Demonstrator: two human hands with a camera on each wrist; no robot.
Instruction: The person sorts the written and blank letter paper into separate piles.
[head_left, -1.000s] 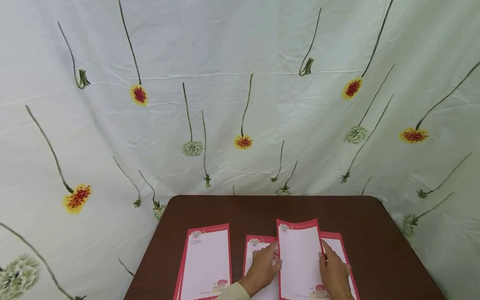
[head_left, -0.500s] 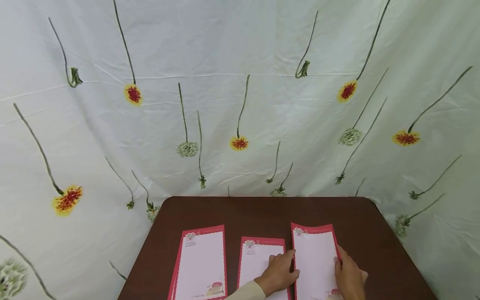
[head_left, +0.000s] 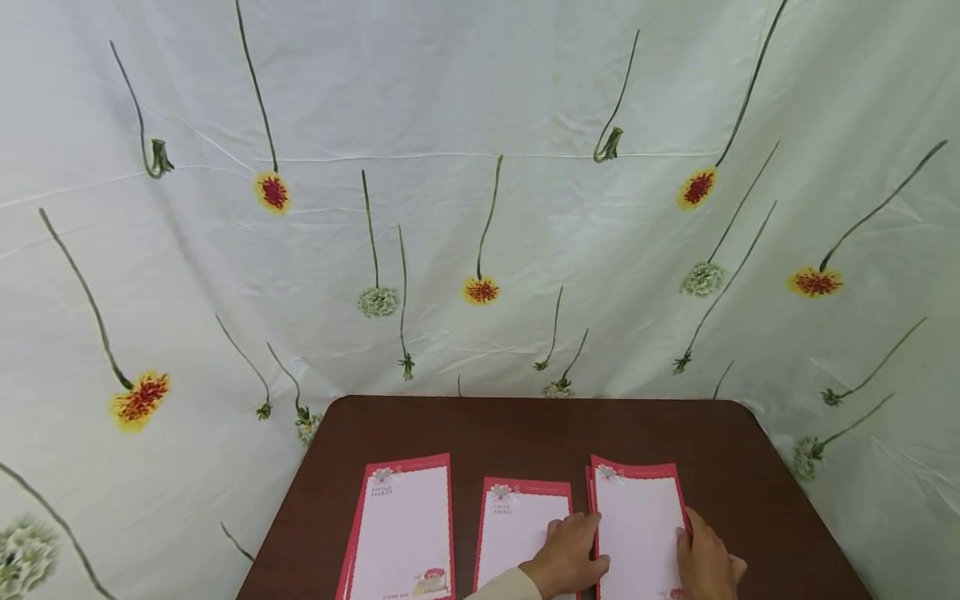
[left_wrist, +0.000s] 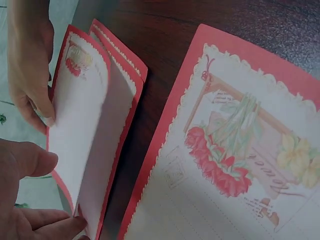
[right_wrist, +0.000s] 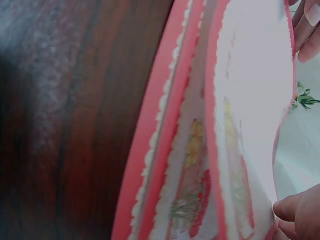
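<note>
In the head view a curved sheet of red-bordered letter paper [head_left: 637, 533] stands between both hands over the right-hand stack. My right hand [head_left: 707, 557] pinches its right edge, thumb on the face. At its left edge my left hand [head_left: 567, 552] holds the paper lightly, thumb toward the face. The left wrist view shows this raised sheet [left_wrist: 80, 115] bowed above lower sheets [left_wrist: 117, 120], with my left fingertips [left_wrist: 72, 227] at its edge. A printed flower corner appears there. From the right wrist, the raised sheet [right_wrist: 255, 75] arches over several red borders.
On the dark brown table [head_left: 525, 433], a middle sheet [head_left: 517, 533] lies partly under my left forearm. Further left is another small stack of red-bordered sheets [head_left: 405, 533]. A white cloth printed with flowers [head_left: 450, 208] hangs behind the table.
Both hands have carried the sheet to the right, from between the middle sheet and the right-hand stack to over that stack. It has also come slightly nearer me.
</note>
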